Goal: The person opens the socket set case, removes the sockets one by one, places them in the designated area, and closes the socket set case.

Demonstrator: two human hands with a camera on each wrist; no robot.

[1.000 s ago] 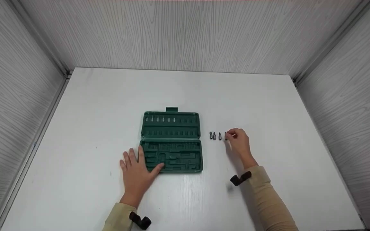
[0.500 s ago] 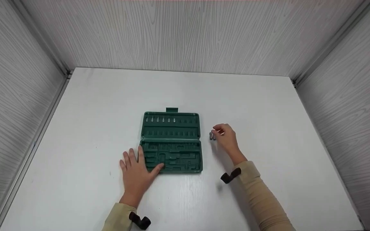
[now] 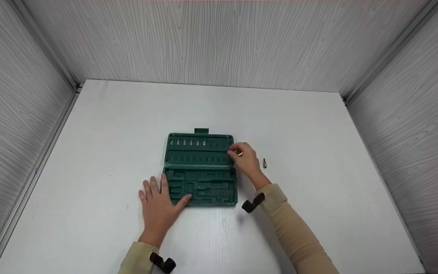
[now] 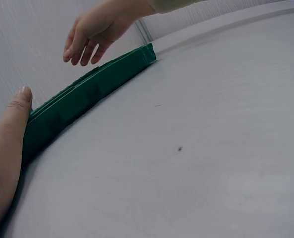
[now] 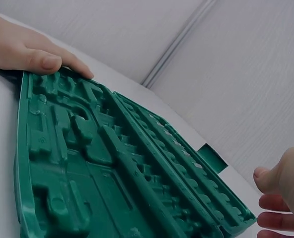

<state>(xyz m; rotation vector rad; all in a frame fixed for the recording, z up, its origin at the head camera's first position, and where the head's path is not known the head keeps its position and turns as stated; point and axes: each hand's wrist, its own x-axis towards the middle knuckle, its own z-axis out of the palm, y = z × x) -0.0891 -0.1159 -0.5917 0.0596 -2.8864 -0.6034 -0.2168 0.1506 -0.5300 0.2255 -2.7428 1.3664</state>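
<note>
An open green bit case point(image 3: 200, 166) lies flat on the white table. My left hand point(image 3: 159, 207) rests spread at its front left corner, thumb on the near tray edge. My right hand point(image 3: 247, 160) hovers at the right edge of the far half, fingers loosely bent. In the right wrist view, that hand's thumb point(image 5: 268, 179) stands apart from its fingers, and nothing shows between them. Several screwdriver bits point(image 3: 191, 143) sit in the far row's left slots. One loose bit point(image 3: 264, 163) lies right of the hand; another point(image 3: 258, 161) is partly hidden behind it.
The case's latch tab point(image 3: 201, 131) sticks out at its far side. Wood-grain panels point(image 3: 203, 42) enclose the white table point(image 3: 127, 114) at the back and both sides. A dark camera point(image 3: 253, 203) is strapped at the right wrist.
My right hand has left the rightmost loose bit and moved left, past the row, to the case's right edge. That bit stays on the table. The left hand keeps its place.
</note>
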